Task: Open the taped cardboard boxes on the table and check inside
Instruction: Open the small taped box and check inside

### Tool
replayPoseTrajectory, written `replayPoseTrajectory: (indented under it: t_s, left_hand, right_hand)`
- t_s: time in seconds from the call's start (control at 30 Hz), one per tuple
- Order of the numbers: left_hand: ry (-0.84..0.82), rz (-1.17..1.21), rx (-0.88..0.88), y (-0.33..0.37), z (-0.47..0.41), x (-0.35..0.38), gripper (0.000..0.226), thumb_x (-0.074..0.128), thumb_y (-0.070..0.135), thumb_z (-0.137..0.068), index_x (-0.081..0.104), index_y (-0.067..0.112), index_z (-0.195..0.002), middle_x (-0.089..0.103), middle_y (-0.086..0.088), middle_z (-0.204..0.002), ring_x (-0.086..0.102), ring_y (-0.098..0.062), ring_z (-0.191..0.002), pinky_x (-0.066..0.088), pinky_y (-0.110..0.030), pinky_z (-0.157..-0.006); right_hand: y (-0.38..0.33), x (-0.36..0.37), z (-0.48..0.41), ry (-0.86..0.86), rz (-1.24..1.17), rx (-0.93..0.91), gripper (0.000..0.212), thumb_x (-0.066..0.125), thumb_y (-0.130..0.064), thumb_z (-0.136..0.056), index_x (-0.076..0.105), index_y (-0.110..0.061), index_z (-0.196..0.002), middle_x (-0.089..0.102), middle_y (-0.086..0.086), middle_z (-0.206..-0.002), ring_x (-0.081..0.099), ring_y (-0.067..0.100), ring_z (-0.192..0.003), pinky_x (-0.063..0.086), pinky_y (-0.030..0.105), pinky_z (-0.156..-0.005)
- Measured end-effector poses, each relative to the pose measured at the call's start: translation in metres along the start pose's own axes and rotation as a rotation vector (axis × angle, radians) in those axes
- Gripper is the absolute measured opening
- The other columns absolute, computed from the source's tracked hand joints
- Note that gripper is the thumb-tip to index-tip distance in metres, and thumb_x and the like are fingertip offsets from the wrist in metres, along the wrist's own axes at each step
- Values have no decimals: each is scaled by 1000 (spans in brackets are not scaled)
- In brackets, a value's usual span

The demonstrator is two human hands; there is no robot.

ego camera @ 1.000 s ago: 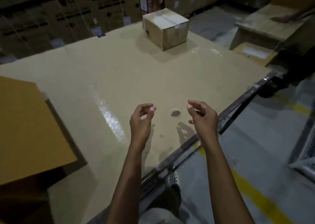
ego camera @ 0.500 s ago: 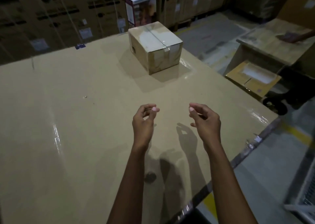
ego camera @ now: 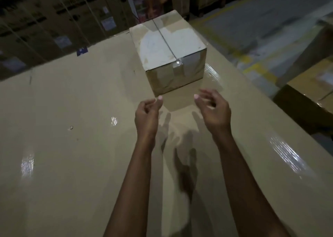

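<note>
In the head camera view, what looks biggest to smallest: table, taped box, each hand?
1. table
2. taped box
3. left hand and right hand: these look alike, so I won't rank them. Both are nearer the camera than the box, which flatters their size.

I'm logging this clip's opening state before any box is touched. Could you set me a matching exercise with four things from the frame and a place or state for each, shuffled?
Things:
1. cardboard box
2. tape
3. right hand
4. stacked cartons

Places or states:
A. beyond the far edge of the table
B. runs along the top seam and down the near face
C. flaps shut, sitting on the table
D. empty, held just short of the box

Pairs: 1-C, 2-B, 3-D, 4-A
</note>
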State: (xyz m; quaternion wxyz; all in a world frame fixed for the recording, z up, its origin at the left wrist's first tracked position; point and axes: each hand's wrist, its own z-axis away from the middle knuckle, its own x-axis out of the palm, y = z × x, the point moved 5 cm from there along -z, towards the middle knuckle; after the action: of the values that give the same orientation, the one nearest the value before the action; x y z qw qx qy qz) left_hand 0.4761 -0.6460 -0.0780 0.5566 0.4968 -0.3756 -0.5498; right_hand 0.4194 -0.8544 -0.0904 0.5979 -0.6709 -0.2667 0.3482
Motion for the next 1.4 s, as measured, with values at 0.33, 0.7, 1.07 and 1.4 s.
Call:
replayPoseTrajectory:
  t_s: [0.33, 0.7, 1.07, 1.4]
  left_hand:
    - [-57, 74, -97, 11, -100, 50, 73, 72, 29, -92, 34, 31, -155, 45, 5, -155, 53, -13, -125, 42, -46, -104]
    - [10, 146, -96, -21, -22, -8, 59, 74, 13, -89, 50, 25, -141, 58, 7, -140, 59, -14, -121, 45, -37, -87]
    - [0, 162, -72, -73, 135, -149, 58, 71, 9, -91, 50, 27, -142, 55, 8, -144, 59, 9, -94, 45, -35, -83]
    - [-14, 177, -74, -130, 247, -256, 57, 71, 13, -92, 51, 28, -143, 56, 11, -143, 63, -9, -115, 47, -35, -84]
  right_hand:
    - [-6, 53, -169, -275, 339, -182, 76, 78, -55, -81, 46, -42, -149, 20, 7, -162, 35, 31, -147, 41, 38, -111]
    - [2, 30, -69, -202, 377, -269, 60, 77, -56, -83, 57, -47, -139, 32, 1, -152, 48, 21, -137, 44, 32, -107]
    - [-7, 13, 148, -191, 396, -245, 55, 77, -53, -85, 57, -50, -137, 34, -3, -147, 53, 20, -130, 47, 32, -102]
    - [-13, -1, 313, -141, 503, -306, 59, 76, -43, -87, 53, -52, -140, 36, -4, -145, 58, 18, -117, 50, 32, -87]
